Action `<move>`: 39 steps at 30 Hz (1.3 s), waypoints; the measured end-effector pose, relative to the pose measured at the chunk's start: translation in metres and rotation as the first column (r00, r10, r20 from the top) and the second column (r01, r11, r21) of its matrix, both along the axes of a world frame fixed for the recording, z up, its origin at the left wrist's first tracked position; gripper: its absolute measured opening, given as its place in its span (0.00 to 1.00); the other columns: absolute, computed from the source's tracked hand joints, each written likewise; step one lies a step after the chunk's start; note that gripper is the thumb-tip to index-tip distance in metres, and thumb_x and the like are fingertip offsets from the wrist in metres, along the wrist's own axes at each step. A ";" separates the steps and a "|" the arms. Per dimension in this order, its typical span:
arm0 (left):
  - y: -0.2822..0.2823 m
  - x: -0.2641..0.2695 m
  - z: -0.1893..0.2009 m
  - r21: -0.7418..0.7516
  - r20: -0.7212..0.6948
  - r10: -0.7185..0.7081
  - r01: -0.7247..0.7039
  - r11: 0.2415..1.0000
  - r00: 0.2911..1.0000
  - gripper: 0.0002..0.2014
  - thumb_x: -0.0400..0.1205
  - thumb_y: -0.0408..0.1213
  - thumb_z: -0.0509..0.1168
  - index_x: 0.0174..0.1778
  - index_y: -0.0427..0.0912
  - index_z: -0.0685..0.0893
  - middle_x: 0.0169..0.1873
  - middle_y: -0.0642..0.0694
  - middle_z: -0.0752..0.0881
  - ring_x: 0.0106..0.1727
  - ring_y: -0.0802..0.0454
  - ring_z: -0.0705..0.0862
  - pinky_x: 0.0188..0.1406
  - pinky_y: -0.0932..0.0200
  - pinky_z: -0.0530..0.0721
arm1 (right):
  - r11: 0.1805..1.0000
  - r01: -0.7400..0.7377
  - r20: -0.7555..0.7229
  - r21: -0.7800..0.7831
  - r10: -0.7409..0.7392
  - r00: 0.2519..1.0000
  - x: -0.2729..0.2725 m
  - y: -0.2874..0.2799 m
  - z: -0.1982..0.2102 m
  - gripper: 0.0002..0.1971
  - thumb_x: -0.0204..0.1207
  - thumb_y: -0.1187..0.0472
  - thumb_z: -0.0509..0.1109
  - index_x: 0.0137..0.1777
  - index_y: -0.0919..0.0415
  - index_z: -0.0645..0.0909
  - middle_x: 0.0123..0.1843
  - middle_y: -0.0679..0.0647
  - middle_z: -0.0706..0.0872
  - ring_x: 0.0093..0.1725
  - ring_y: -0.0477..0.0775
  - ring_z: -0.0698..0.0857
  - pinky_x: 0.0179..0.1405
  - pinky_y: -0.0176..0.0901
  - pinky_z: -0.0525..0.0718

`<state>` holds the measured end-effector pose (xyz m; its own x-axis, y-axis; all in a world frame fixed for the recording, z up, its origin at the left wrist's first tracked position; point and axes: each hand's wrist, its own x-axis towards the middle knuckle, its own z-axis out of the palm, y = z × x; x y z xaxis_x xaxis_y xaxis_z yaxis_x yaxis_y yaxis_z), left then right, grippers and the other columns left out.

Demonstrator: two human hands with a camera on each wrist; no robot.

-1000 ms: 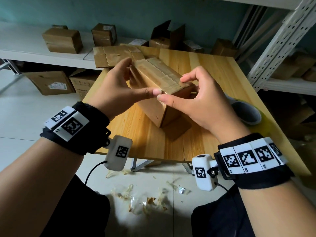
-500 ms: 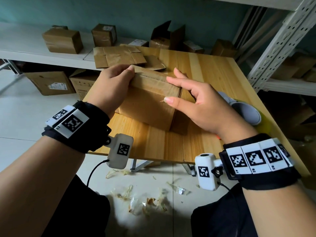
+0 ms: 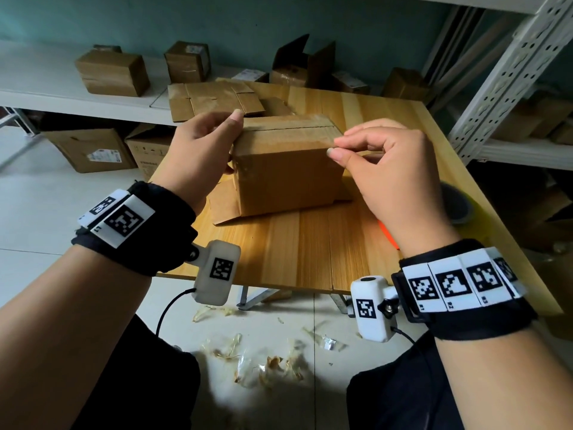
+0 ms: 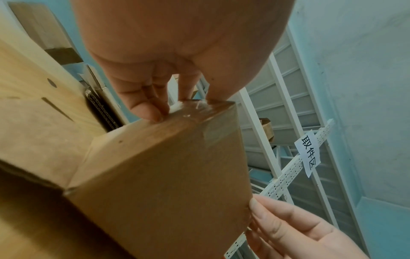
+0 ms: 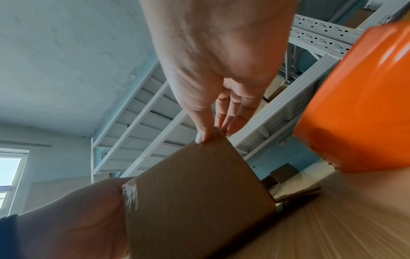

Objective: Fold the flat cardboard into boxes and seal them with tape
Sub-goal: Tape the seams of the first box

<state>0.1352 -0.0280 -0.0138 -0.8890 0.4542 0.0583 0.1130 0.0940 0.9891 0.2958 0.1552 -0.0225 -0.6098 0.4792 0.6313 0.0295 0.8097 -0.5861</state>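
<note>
You have turned the box [image 3: 288,169] taped seam up at frame centre on the tabletop [image 3: 310,243]; your left hand [image 3: 198,150] fingers pinch its left edge, right hand [image 3: 387,169] fingers pinch the right corner, so the open flaps underneath likely come next.

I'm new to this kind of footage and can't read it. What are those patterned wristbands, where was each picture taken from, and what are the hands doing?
No machine here: a person wears a camera on the head and one on each wrist; the black bands carry printed marker squares. The head view looks down on a wooden table. On it stands a cardboard box, its top seam taped and its bottom flaps splayed on the wood. The left hand grips the box's left end, fingertips on clear tape there. The right hand pinches the top right corner, seen close in the right wrist view. Flat cardboard lies behind, a tape roll sits at the right, and an orange object lies under the right wrist.
</note>
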 end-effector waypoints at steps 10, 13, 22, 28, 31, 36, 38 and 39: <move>-0.002 0.008 0.000 0.097 -0.042 0.027 -0.023 0.995 0.999 0.10 0.93 0.47 0.63 0.54 0.52 0.89 0.57 0.36 0.92 0.54 0.41 0.91 0.60 0.29 0.89 | 0.997 0.026 0.102 -0.078 -0.017 0.995 0.000 -0.009 0.002 0.14 0.80 0.49 0.81 0.63 0.51 0.92 0.58 0.39 0.90 0.59 0.36 0.88 0.51 0.25 0.86; 0.000 0.009 -0.001 0.081 -0.038 0.031 -0.028 0.996 0.999 0.10 0.93 0.47 0.63 0.60 0.53 0.89 0.51 0.51 0.93 0.53 0.53 0.92 0.59 0.40 0.92 | 0.996 0.038 0.174 -0.077 -0.024 0.984 -0.001 -0.013 0.001 0.23 0.81 0.47 0.80 0.75 0.50 0.87 0.68 0.41 0.89 0.65 0.34 0.84 0.51 0.14 0.78; -0.006 -0.007 -0.012 0.042 -0.057 -0.124 0.126 0.991 0.991 0.55 0.66 0.68 0.82 0.87 0.46 0.72 0.70 0.51 0.87 0.71 0.57 0.86 0.75 0.48 0.84 | 0.990 0.085 0.117 -0.108 -0.072 0.991 -0.001 -0.011 0.003 0.23 0.85 0.46 0.75 0.76 0.54 0.85 0.67 0.47 0.91 0.62 0.38 0.89 0.53 0.23 0.83; -0.008 -0.004 -0.009 0.143 -0.096 -0.201 0.213 0.967 0.975 0.37 0.72 0.53 0.84 0.75 0.42 0.86 0.66 0.44 0.91 0.69 0.51 0.89 0.71 0.48 0.87 | 0.976 0.075 -0.131 -0.205 -0.103 0.986 0.002 -0.012 0.013 0.10 0.88 0.46 0.71 0.57 0.47 0.91 0.47 0.40 0.93 0.51 0.37 0.90 0.51 0.38 0.91; -0.004 -0.001 -0.013 0.155 -0.134 -0.115 0.136 0.978 0.984 0.35 0.69 0.54 0.82 0.70 0.41 0.89 0.57 0.46 0.94 0.61 0.52 0.92 0.65 0.50 0.91 | 0.972 0.065 -0.009 -0.225 -0.069 0.998 -0.001 -0.014 0.007 0.15 0.88 0.42 0.70 0.57 0.50 0.93 0.48 0.41 0.93 0.52 0.36 0.89 0.51 0.36 0.89; -0.003 -0.004 -0.016 0.202 -0.097 -0.097 0.115 0.973 0.990 0.20 0.75 0.51 0.77 0.58 0.43 0.93 0.48 0.50 0.95 0.57 0.50 0.93 0.64 0.43 0.92 | 0.961 0.016 0.120 -0.277 0.018 0.993 0.001 -0.013 0.007 0.27 0.86 0.34 0.67 0.66 0.55 0.91 0.59 0.53 0.94 0.61 0.46 0.89 0.62 0.46 0.90; -0.002 -0.006 -0.019 0.207 -0.041 -0.153 0.158 0.966 0.987 0.20 0.77 0.52 0.74 0.59 0.43 0.93 0.51 0.55 0.94 0.61 0.53 0.91 0.64 0.40 0.91 | 0.952 0.013 0.188 -0.306 0.047 0.981 0.002 -0.012 0.008 0.34 0.84 0.29 0.65 0.77 0.54 0.85 0.70 0.49 0.90 0.71 0.44 0.86 0.70 0.45 0.86; -0.001 -0.006 -0.019 0.203 -0.012 -0.176 0.175 0.964 0.984 0.23 0.77 0.51 0.73 0.64 0.42 0.92 0.56 0.58 0.93 0.64 0.55 0.90 0.64 0.41 0.91 | 0.950 0.018 0.228 -0.311 0.056 0.972 0.003 -0.010 0.008 0.38 0.83 0.27 0.65 0.82 0.53 0.80 0.77 0.46 0.86 0.78 0.44 0.81 0.73 0.42 0.80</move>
